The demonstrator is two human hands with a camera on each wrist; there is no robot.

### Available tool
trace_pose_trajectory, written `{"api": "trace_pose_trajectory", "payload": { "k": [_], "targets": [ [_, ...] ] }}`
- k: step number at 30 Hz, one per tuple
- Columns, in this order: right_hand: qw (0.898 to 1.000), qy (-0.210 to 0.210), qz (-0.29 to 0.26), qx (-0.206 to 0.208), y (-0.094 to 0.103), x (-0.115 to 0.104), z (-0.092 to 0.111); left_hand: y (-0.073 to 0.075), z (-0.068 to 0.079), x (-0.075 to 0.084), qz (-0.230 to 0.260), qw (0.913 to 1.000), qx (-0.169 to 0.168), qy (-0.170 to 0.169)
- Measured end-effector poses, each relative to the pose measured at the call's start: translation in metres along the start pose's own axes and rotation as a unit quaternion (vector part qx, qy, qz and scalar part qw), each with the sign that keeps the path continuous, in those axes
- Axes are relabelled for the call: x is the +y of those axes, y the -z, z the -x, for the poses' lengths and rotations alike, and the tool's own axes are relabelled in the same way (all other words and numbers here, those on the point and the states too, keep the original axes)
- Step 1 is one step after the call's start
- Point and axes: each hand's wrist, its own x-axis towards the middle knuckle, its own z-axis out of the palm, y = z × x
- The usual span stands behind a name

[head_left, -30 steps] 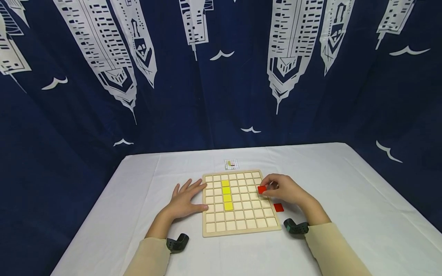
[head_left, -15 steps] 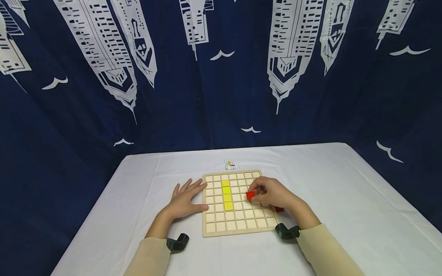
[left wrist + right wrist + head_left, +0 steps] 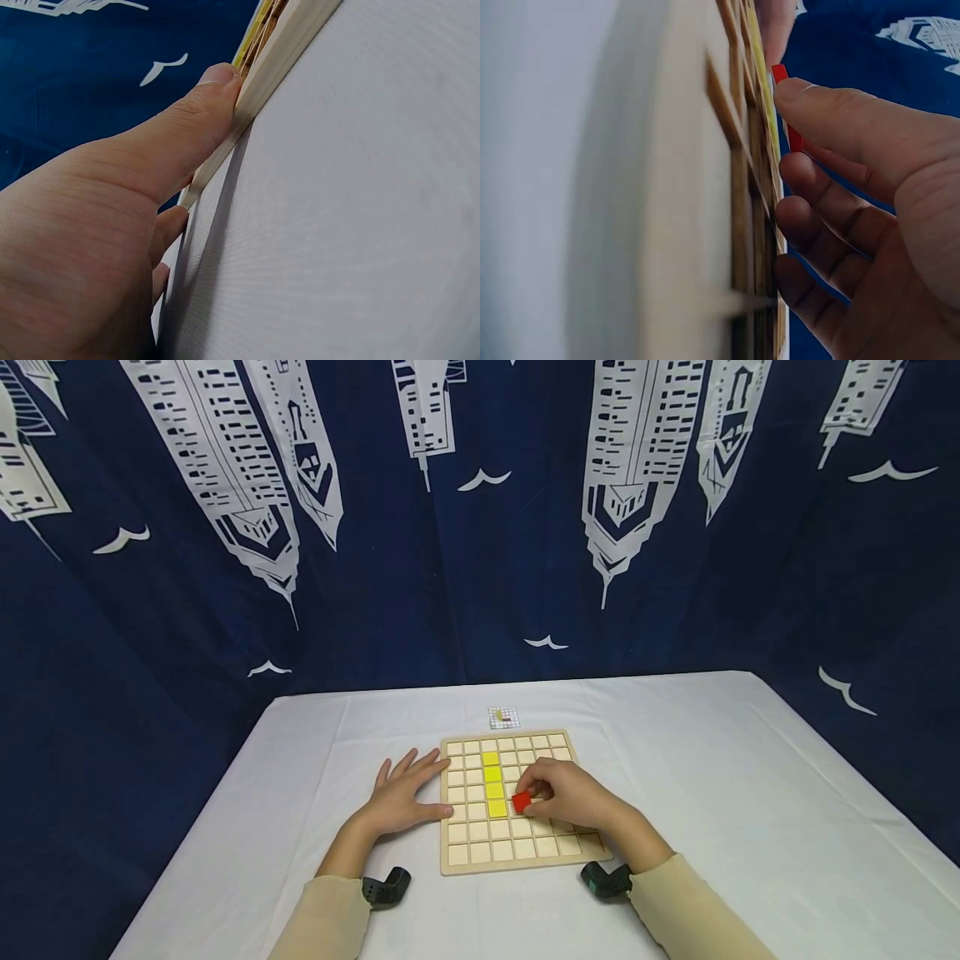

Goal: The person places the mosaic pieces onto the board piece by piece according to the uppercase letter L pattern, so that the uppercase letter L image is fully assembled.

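Observation:
A wooden grid board (image 3: 480, 862) lies on the white table, with several yellow square tiles (image 3: 492, 791) forming one column in its cells. My right hand (image 3: 573, 795) pinches a red square tile (image 3: 521, 802) between thumb and fingers, just right of the lowest yellow tile. In the right wrist view the red tile (image 3: 787, 112) stands at the fingertips, close to the board's face. Along the board's left edge my left hand (image 3: 401, 800) rests with fingers spread. Its thumb (image 3: 210, 97) touches the wooden rim in the left wrist view.
Behind the board lies a small card (image 3: 503, 717) printed with a grid and coloured squares. A dark blue curtain (image 3: 375, 610) with white building prints hangs past the table's far edge. White cloth (image 3: 720, 760) covers the table around the board.
My right hand has carried the red tile leftward and nearer across the board, from its right edge to beside the yellow column. A second red tile is now hidden. The left hand keeps still.

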Motion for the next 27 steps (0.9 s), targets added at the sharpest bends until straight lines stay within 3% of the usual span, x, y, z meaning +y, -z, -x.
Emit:
{"api": "trace_pose_trajectory", "payload": {
  "k": [27],
  "targets": [
    [1.000, 0.001, 0.010, 0.005, -0.0076, -0.0039, -0.0009, 0.0009, -0.0002, 0.0011, 0.008, 1.0000, 0.002, -0.005]
  ]
}}
